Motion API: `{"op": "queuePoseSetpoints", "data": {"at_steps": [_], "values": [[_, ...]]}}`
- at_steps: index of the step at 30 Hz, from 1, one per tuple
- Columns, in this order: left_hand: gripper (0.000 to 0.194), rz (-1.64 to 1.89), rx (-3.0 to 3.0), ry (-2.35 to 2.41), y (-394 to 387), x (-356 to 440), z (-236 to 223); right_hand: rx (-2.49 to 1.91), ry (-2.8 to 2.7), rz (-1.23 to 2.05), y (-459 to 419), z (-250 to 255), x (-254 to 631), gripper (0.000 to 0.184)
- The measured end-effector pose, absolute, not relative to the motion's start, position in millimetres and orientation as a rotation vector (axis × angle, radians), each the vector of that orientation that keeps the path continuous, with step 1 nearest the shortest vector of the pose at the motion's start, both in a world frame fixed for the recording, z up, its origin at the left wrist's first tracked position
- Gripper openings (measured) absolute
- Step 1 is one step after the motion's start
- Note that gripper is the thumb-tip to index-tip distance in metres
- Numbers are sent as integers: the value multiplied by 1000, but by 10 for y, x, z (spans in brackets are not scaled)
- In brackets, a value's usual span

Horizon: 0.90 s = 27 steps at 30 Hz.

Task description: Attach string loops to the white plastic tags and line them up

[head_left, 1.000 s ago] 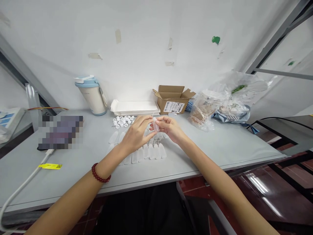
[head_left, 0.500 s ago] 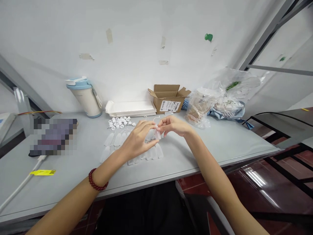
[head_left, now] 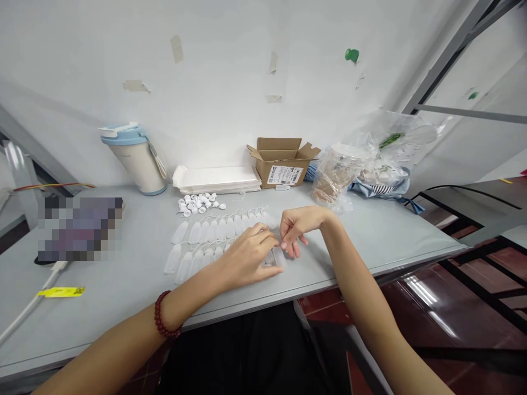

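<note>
A translucent white plastic sleeve (head_left: 279,259) lies at the right end of the nearer row on the table. My left hand (head_left: 249,253) spans it, thumb at the near end and fingertips at the far end. Just right of those fingertips, my right hand (head_left: 300,226) is bent down with thumb and forefinger pinched at the sleeve's far end; whatever is in that pinch is too small to make out. Similar sleeves with thin white strings form two rows, a farther row (head_left: 213,230) and a nearer row (head_left: 185,266), partly hidden by my left hand.
Small white caps (head_left: 200,203) are heaped behind the rows. Further back are a white stack (head_left: 218,178), an open cardboard box (head_left: 284,164) and a tumbler (head_left: 138,164). Plastic bags (head_left: 341,170) sit at the back right. A blurred-out object (head_left: 80,227) with a cable lies left.
Both hands have come down and nearer with the sleeve, from above the rows to the right end of the nearer row. The view has shifted slightly.
</note>
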<state>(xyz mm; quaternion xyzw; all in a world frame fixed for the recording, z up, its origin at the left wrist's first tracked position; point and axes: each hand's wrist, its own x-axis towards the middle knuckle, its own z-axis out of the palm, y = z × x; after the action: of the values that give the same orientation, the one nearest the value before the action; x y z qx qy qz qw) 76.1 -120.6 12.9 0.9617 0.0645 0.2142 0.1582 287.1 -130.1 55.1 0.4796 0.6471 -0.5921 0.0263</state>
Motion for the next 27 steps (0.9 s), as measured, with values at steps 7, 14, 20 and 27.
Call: {"op": "queuePoseSetpoints", "data": {"at_steps": [7,14,20,27], "values": [[26,626,2825,270,-1205,779,85,1509,1941,-1843,-1258,483,2867,45],[23,624,2842,293,-1180,780,81,1534,1932,-1838,-1232,457,2856,49],[29,559,2904,339,-1155,782,30,1642,2101,-1862,-1223,434,2868,41],[38,586,2845,344,-1128,759,85,2444,2642,-1606,-1040,276,2942,26]]}}
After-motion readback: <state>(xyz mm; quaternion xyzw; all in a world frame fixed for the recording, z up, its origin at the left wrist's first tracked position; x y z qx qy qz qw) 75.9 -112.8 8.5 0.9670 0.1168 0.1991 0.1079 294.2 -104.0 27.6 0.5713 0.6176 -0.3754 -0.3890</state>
